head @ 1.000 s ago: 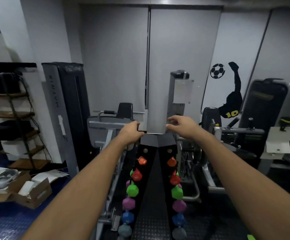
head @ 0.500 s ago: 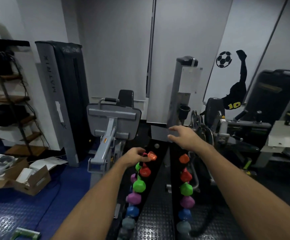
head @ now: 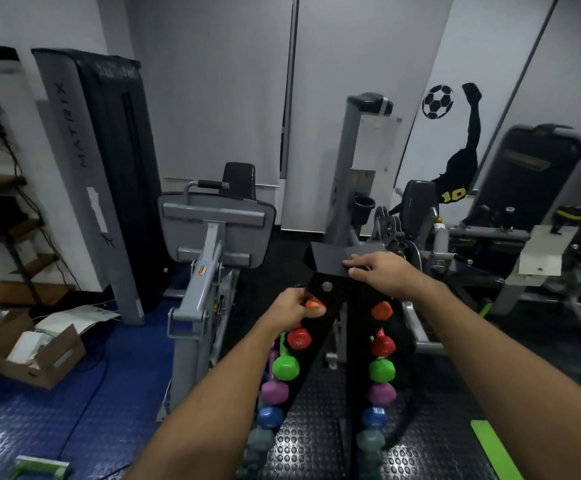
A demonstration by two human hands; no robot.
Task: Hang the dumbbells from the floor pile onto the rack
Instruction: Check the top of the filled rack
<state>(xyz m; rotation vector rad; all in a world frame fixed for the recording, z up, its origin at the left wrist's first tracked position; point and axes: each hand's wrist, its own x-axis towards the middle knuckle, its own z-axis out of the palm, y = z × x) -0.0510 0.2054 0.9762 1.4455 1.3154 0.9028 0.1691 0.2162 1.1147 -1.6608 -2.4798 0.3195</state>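
Far left, a cardboard box (head: pixel 44 355) sits open on the blue floor, and a green-handled item (head: pixel 39 467) lies at the bottom edge; no floor pile of dumbbells shows anywhere in this view. Next over, a grey weight machine (head: pixel 213 230) stands just beside the rack. Now the left hand (head: pixel 291 311), fingers curled around the orange dumbbell (head: pixel 315 304) at the top of the rack's left column, gripping its near head right against the upright. Below it the column runs red dumbbell (head: pixel 298 338), green dumbbell (head: pixel 285 367), then purple, blue and grey. Centre frame, the black rack (head: pixel 330 296) rises as a narrow A-frame, both columns looking full. On to the right hand (head: pixel 381 273), laid on the rack's top plate (head: pixel 334 259), fingertips bent over its edge, steadying it and holding nothing loose. The right column's orange dumbbell (head: pixel 382 310) hangs alone, untouched. The risks, as I read it: if that top orange one isn't seated square in its cradle, letting go could drop it onto the red one below and set the column rattling. And a hard lean on the top plate could rock the frame, since it looks slim for its load
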